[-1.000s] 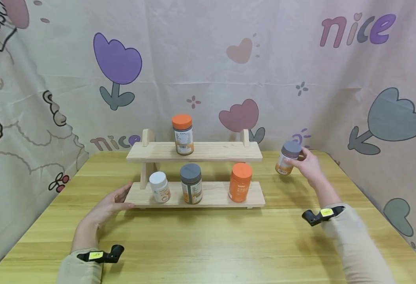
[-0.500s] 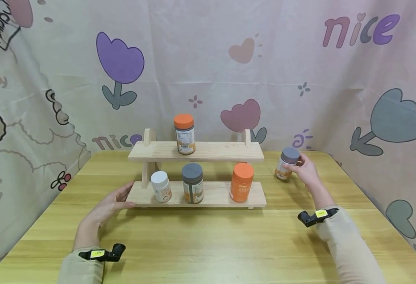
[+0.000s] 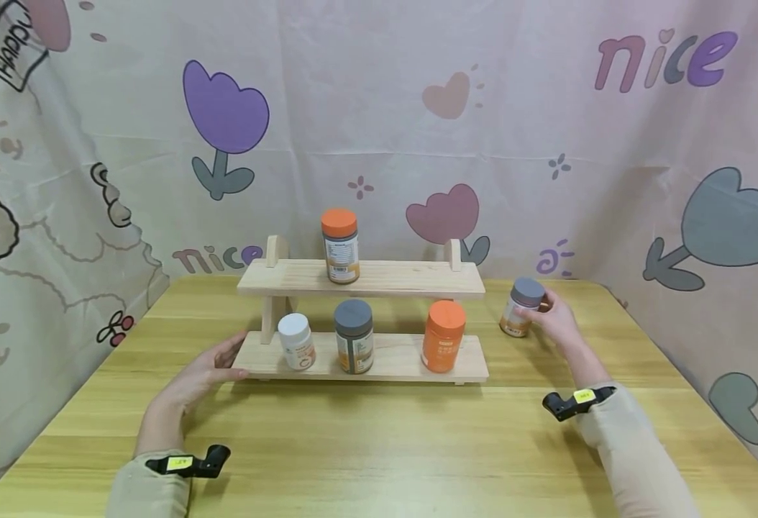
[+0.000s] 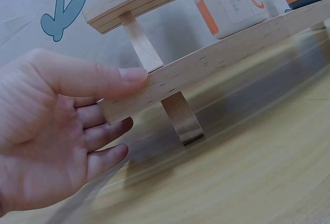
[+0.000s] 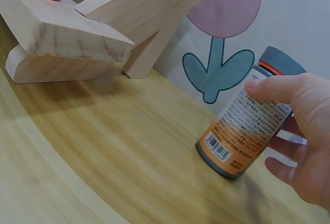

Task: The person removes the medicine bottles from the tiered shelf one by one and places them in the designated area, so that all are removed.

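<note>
My right hand [image 3: 556,320] grips a grey-lidded supplement bottle [image 3: 516,320] with a white and orange label, right of the shelf and close over the table. The right wrist view shows the thumb across its label [image 5: 247,126]. My left hand [image 3: 198,374] pinches the left end of the lower board of a two-tier wooden shelf [image 3: 405,360]; in the left wrist view the thumb [image 4: 135,74] lies on top, fingers below. That board carries a small white bottle [image 3: 297,344], a grey-lidded jar [image 3: 354,338] and an orange jar [image 3: 444,338]. Above stands an orange-lidded bottle [image 3: 341,248].
The shelf stands on a wood-grain table [image 3: 353,446]. A cloth backdrop [image 3: 366,108] printed with flowers and words hangs behind and along both sides. Each sleeve bears a black wrist mount, such as the left one [image 3: 191,464].
The right hand has lowered the grey-lidded bottle toward the table and slightly nearer the shelf. The left hand keeps its hold on the board. The whole head view has shifted slightly.
</note>
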### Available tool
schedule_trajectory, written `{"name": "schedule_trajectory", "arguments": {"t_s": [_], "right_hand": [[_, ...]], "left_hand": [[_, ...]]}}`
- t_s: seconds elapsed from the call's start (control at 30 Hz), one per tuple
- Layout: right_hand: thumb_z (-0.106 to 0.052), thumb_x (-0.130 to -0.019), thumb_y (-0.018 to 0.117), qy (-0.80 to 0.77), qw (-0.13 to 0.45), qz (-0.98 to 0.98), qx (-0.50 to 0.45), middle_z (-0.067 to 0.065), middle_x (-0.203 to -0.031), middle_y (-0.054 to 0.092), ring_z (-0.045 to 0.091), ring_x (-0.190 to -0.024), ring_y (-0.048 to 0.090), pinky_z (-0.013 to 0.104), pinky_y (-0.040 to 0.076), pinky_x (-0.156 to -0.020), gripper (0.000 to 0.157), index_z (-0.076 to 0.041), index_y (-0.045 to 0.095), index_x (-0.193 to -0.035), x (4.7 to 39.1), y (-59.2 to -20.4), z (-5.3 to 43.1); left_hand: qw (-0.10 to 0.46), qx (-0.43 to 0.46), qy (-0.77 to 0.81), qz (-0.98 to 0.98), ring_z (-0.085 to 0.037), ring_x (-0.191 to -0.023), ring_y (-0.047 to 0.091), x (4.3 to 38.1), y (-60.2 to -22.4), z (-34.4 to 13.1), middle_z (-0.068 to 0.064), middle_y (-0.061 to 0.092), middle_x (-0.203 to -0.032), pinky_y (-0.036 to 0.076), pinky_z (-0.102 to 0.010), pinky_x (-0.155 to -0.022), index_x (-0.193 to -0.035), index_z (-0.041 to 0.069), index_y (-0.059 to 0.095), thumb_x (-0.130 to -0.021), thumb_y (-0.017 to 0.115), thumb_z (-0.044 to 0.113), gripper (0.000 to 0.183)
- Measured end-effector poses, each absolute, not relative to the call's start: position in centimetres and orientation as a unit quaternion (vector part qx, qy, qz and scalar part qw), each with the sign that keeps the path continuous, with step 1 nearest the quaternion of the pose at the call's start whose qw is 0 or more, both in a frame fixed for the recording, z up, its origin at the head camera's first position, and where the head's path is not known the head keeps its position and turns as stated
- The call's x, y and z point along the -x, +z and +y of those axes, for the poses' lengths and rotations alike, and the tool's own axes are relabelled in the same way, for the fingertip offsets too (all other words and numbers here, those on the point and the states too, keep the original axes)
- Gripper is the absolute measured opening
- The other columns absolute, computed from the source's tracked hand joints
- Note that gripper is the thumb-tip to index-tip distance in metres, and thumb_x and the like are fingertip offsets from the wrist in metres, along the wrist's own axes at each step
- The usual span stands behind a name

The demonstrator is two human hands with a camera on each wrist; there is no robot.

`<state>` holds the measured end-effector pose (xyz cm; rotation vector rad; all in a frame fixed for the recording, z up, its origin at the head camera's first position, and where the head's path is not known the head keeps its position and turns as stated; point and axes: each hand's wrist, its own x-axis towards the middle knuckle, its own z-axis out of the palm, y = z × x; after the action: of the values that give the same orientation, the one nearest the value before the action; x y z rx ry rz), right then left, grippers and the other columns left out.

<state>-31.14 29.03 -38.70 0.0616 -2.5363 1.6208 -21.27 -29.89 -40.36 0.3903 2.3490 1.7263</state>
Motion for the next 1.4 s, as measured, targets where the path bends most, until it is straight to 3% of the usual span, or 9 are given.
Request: {"name": "schedule_trajectory", "arguments": {"t_s": [0.27, 0.33, 0.43, 0.53, 0.67, 0.9, 1.07, 1.17, 1.4], "right_hand": [[-0.021, -0.087, 0.065, 0.533, 0.035, -0.844, -0.040, 0.034, -0.134, 0.034, 0.044, -0.121, 0.036, 0.052, 0.030, -0.102, 0.074, 0.011, 0.023, -0.139, 30.5, -38.2, 29.9], [-0.018, -0.089, 0.063, 0.540, 0.034, -0.840, -0.043, 0.033, -0.134, 0.035, 0.035, -0.118, 0.042, 0.044, 0.035, -0.100, 0.070, 0.011, 0.024, -0.139, 30.2, -38.0, 30.1], [-0.016, -0.091, 0.060, 0.552, 0.044, -0.831, -0.049, 0.031, -0.132, 0.038, 0.010, -0.103, 0.051, 0.023, 0.041, -0.091, 0.066, 0.013, 0.025, -0.138, 30.0, -37.6, 30.5], [-0.019, -0.091, 0.060, 0.561, 0.059, -0.824, -0.056, 0.010, -0.117, 0.052, -0.009, -0.089, 0.047, 0.009, 0.041, -0.079, 0.065, 0.013, 0.027, -0.138, 29.8, -36.8, 31.1], [-0.022, -0.092, 0.058, 0.571, 0.070, -0.816, -0.060, -0.018, -0.099, 0.050, -0.009, -0.088, 0.051, 0.010, 0.044, -0.079, 0.066, 0.013, 0.027, -0.138, 29.5, -35.3, 31.4], [-0.027, -0.093, 0.057, 0.575, 0.077, -0.813, -0.053, -0.017, -0.099, 0.049, -0.007, -0.089, 0.051, 0.012, 0.046, -0.080, 0.068, 0.013, 0.026, -0.138, 29.4, -31.8, 30.6], [-0.034, -0.091, 0.058, 0.545, 0.081, -0.832, -0.069, -0.006, -0.109, 0.052, -0.003, -0.092, 0.053, 0.015, 0.046, -0.083, 0.068, 0.006, 0.032, -0.139, 29.3, -28.7, 28.6], [-0.037, -0.090, 0.059, 0.533, 0.077, -0.839, -0.083, 0.000, -0.115, 0.055, -0.001, -0.090, 0.056, 0.024, 0.046, -0.087, 0.067, 0.002, 0.035, -0.139, 29.5, -26.9, 26.7], [-0.026, -0.090, 0.061, 0.569, 0.068, -0.807, -0.142, 0.013, -0.122, 0.056, 0.003, -0.095, 0.058, 0.026, 0.048, -0.086, 0.059, 0.002, 0.039, -0.137, 30.4, -23.8, 21.5]], "left_hand": [[0.100, -0.135, 0.592, 0.788, -0.045, -0.135, 0.000, 21.3, -40.5, -29.8, -0.028, -0.003, -0.150, 0.031, -0.005, -0.088, -0.144, -0.010, 0.001, -0.085, 0.062, 0.006, 0.086], [0.101, -0.133, 0.592, 0.788, -0.045, -0.135, 0.000, 21.3, -40.5, -29.9, -0.028, -0.003, -0.150, 0.031, -0.005, -0.088, -0.144, -0.010, 0.001, -0.085, 0.062, 0.007, 0.086], [0.101, -0.132, 0.591, 0.789, -0.045, -0.135, 0.001, 21.3, -40.5, -30.0, -0.028, -0.003, -0.150, 0.032, -0.006, -0.089, -0.144, -0.009, 0.002, -0.085, 0.062, 0.007, 0.086], [0.101, -0.133, 0.591, 0.789, -0.045, -0.135, 0.001, 21.3, -40.5, -30.1, -0.028, -0.003, -0.150, 0.032, -0.006, -0.089, -0.144, -0.009, 0.002, -0.085, 0.062, 0.006, 0.085], [0.100, -0.135, 0.591, 0.789, -0.045, -0.135, 0.001, 21.4, -40.5, -30.1, -0.029, -0.002, -0.150, 0.032, -0.006, -0.088, -0.144, -0.010, 0.002, -0.085, 0.062, 0.006, 0.085], [0.101, -0.132, 0.591, 0.790, -0.045, -0.135, 0.002, 21.4, -40.6, -30.1, -0.029, -0.001, -0.150, 0.032, -0.006, -0.088, -0.144, -0.010, 0.003, -0.085, 0.062, 0.007, 0.086], [0.101, -0.135, 0.591, 0.789, -0.045, -0.135, 0.002, 21.5, -40.7, -30.1, -0.029, -0.002, -0.150, 0.032, -0.006, -0.089, -0.144, -0.010, 0.002, -0.085, 0.062, 0.006, 0.085], [0.101, -0.135, 0.590, 0.789, -0.045, -0.135, 0.002, 21.5, -40.7, -30.1, -0.029, -0.002, -0.150, 0.032, -0.006, -0.089, -0.144, -0.010, 0.002, -0.085, 0.062, 0.006, 0.085], [0.101, -0.130, 0.576, 0.800, -0.045, -0.135, 0.004, 21.3, -40.5, -30.1, -0.028, 0.000, -0.150, 0.031, -0.017, -0.099, -0.145, -0.009, 0.004, -0.086, 0.062, 0.008, 0.085]]}}
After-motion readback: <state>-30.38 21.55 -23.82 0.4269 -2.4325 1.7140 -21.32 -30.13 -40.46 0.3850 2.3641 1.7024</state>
